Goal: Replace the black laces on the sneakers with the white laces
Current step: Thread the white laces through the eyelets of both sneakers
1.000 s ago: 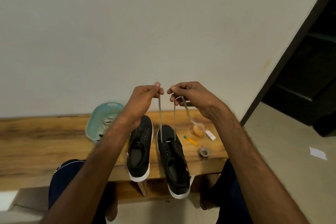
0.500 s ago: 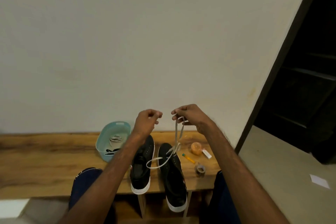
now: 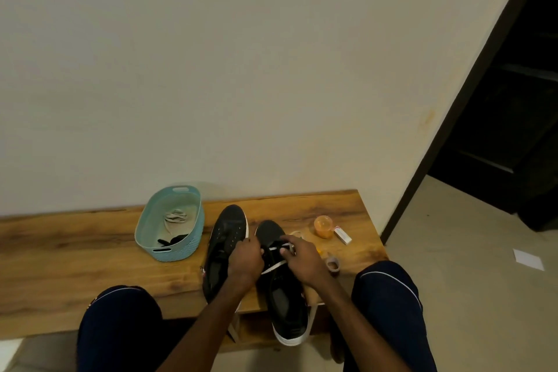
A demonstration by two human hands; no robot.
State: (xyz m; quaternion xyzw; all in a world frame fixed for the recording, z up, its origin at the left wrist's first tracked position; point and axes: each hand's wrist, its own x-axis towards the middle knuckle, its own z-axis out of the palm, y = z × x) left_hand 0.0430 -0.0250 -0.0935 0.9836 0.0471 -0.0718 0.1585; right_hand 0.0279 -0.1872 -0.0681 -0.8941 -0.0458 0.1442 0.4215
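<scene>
Lacing the sneaker (image 3: 283, 299) at low centre of frame
Its heel hangs past the bench's (image 3: 90, 266) near edge; my right hand (image 3: 303, 261) pinches the white lace (image 3: 274, 266), my left hand (image 3: 245, 261) curls beside it, grip unclear; bare wood lies left, basket (image 3: 181, 254) with black laces (image 3: 172, 240) behind

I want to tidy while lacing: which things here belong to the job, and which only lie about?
For the job: left sneaker, right sneaker, white lace, teal basket holding loose laces.
Lying about: orange container, small white box, tape roll, paper on the floor.
</scene>
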